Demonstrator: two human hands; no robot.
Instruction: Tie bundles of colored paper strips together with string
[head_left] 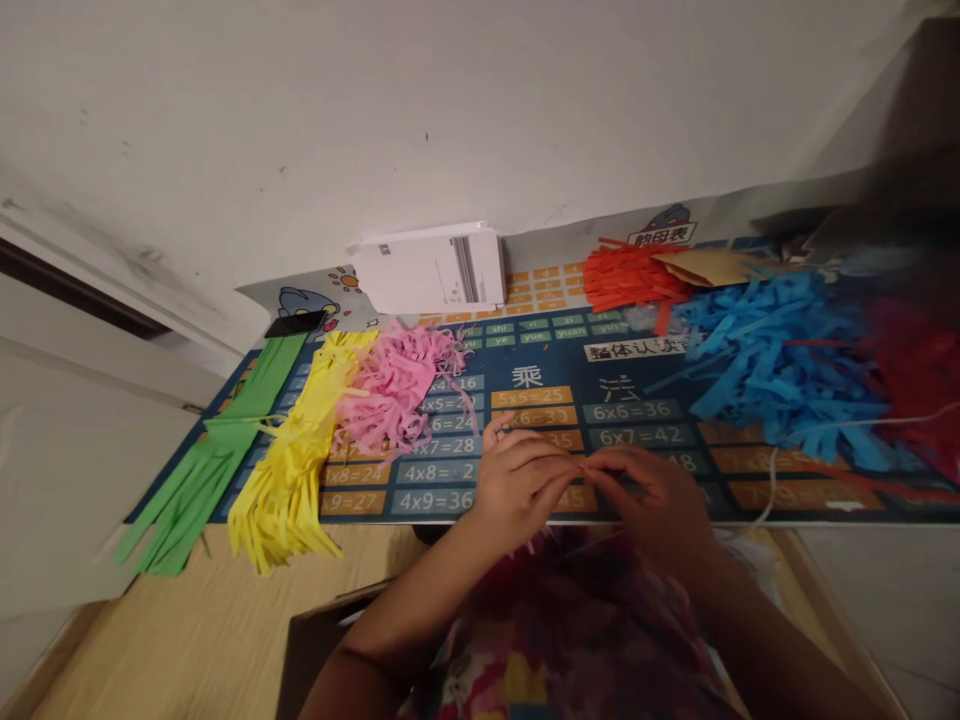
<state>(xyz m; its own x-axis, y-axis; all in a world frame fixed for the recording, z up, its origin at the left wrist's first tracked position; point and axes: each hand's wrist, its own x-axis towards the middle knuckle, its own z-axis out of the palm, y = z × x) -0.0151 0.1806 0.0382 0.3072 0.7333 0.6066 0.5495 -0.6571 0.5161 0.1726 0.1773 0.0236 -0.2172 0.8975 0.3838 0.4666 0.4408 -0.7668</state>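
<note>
Multicoloured clothing (525,650) and both forearms lay nearest the camera. Left hand (521,480) and right hand (652,495) met over the front edge of a multiplication-table desk mat (517,360). On each, thumb and index finger were pinched, tips touching those of the other hand; whether a thread sat between them could not be told at this resolution.

Nearest the left hand: a pink shredded-paper tassel (397,385), flat on the mat and touching a yellow paper fringe (292,460). Farther left, just beside the yellow, lay a green paper fringe (255,390); both overhung the front edge. A black, phone-like slab (300,323) lay at the green's far end.

Right of the right hand: a blue paper tassel (780,350), with white string (772,480) near it dropping past the mat's edge. Beyond, an orange-red paper fringe (630,278) lay partly under a tan sheet (709,266). Dark red material (922,370) at far right was blurred. Behind the mat's middle, a white barcoded box (427,270) stood by the wall (427,90).
</note>
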